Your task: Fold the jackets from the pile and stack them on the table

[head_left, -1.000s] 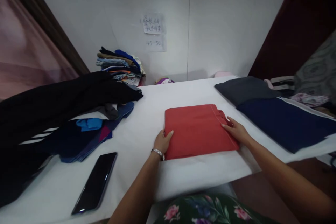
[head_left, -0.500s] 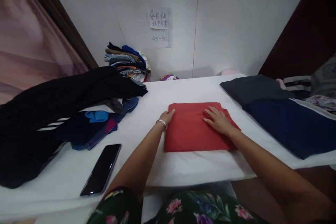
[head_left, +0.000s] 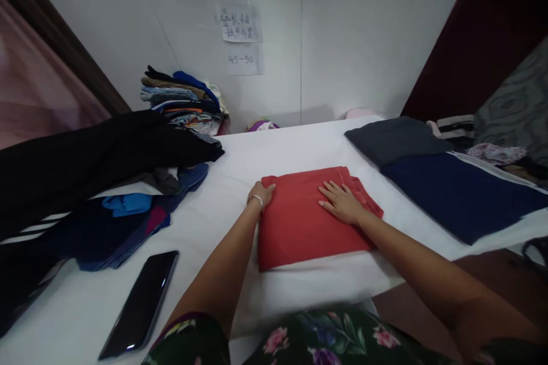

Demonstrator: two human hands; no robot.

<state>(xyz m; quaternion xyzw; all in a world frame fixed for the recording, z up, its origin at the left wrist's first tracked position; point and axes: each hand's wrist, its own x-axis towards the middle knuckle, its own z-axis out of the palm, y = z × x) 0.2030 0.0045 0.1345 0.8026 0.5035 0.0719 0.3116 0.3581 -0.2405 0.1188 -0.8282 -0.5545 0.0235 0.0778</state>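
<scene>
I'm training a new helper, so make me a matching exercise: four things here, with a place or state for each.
1. Left hand
2. Right hand
3. Phone
4. Navy cloth

A. Beside the gray cloth
B. At the left edge of the red cloth
C. Lying with its screen dark
D. Flat on the red cloth

1-B, 2-D, 3-C, 4-A

Clothing workroom: garment stack (head_left: 184,98), table (head_left: 291,151)

The cloth (head_left: 295,217) is plain red, the tablecloth (head_left: 291,151) white, the phone (head_left: 141,305) black, the person's clothing (head_left: 338,331) floral green
</scene>
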